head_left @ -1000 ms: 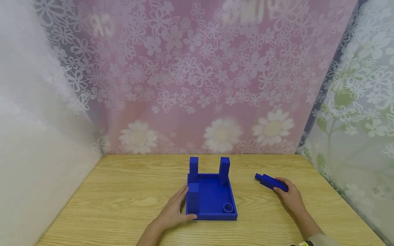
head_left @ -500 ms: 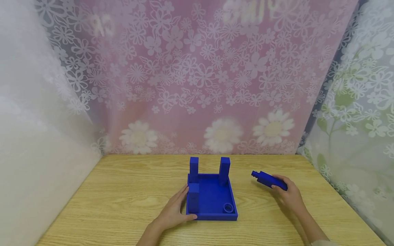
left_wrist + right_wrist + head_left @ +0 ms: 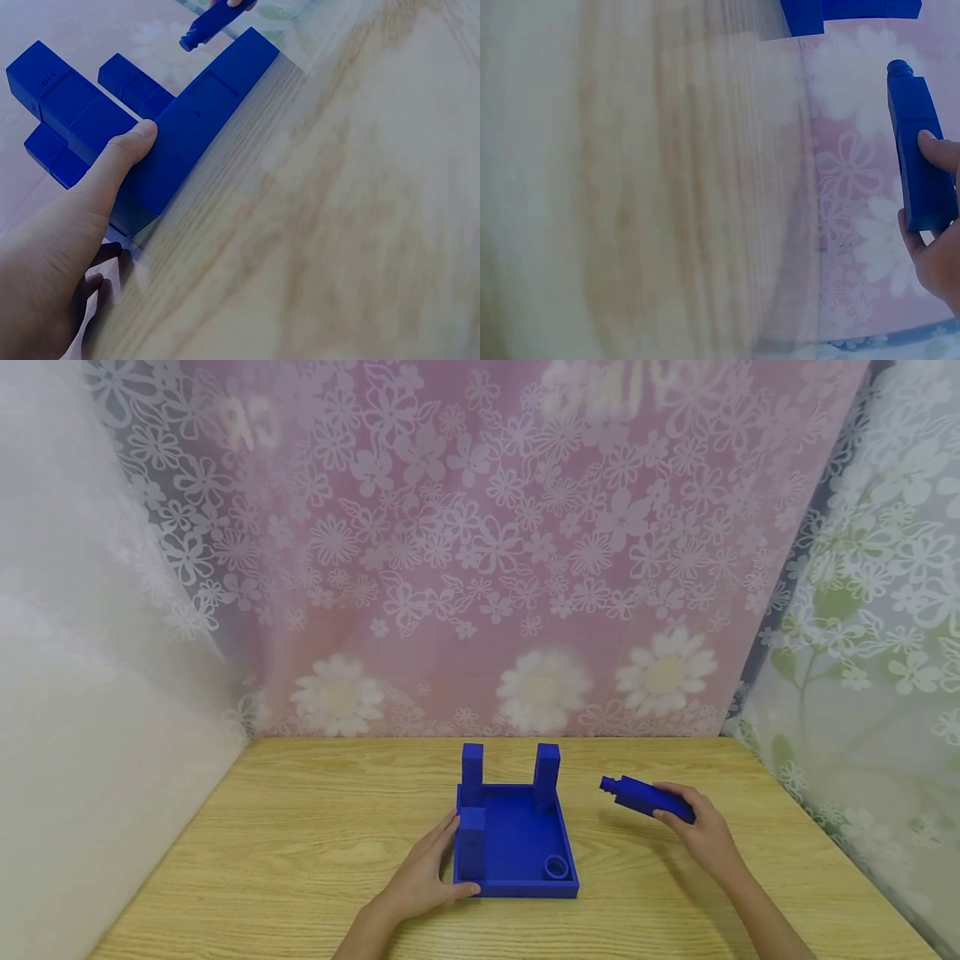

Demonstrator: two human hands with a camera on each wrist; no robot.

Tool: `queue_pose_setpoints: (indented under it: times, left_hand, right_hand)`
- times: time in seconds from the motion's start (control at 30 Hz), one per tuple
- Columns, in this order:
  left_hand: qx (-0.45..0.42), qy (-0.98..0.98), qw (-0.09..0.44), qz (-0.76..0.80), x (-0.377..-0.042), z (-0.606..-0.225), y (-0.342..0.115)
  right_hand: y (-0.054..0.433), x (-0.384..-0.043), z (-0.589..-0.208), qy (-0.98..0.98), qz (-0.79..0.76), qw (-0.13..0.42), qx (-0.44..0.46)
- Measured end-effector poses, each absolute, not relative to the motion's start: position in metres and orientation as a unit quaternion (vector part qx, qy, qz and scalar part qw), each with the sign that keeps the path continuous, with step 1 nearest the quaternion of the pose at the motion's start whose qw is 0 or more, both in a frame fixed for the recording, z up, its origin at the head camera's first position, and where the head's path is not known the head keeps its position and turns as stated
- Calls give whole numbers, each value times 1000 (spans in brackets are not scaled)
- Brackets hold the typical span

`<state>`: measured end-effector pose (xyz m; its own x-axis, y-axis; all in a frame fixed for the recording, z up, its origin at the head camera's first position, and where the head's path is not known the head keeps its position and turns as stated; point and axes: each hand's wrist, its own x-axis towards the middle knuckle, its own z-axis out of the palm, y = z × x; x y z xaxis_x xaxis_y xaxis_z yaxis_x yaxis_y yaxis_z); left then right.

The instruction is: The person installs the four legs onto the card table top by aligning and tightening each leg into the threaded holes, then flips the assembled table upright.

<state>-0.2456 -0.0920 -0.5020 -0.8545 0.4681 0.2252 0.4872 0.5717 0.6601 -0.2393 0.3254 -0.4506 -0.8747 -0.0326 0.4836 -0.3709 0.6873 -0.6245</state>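
A blue square toy tabletop (image 3: 517, 843) with a raised rim lies upside down on the wooden table. Three blue legs stand upright at its corners, among them the near-left leg (image 3: 471, 847). At the near-right corner is a round socket (image 3: 556, 867). My left hand (image 3: 420, 877) holds the near-left corner, thumb (image 3: 139, 142) on the front wall and fingers along the left side. To the right, my right hand (image 3: 705, 831) grips a loose blue leg (image 3: 645, 797) above the table; its narrow ridged end (image 3: 900, 69) points away from the palm, leftward in the head view.
The wooden table (image 3: 315, 827) runs under everything. Behind it hangs a pink flowered curtain (image 3: 480, 568), with pale sheets at the left (image 3: 112, 693) and right (image 3: 885, 677) sides.
My right hand has raised the loose leg a little and carried it leftward toward the tabletop. The left hand and the tabletop stay in place.
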Motion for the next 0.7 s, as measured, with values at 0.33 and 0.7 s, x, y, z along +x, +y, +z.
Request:
queue_pose_setpoints:
  times: [0.33,0.7]
  left_hand:
    - [-263,-890,8,-371,-246,-503,-92]
    - [-267,-890,11,-370,-245,-502,-93]
  right_hand:
    - [314,-232,-439,-884,388,216,147]
    - [297,-222,-425,-883,368,224,188]
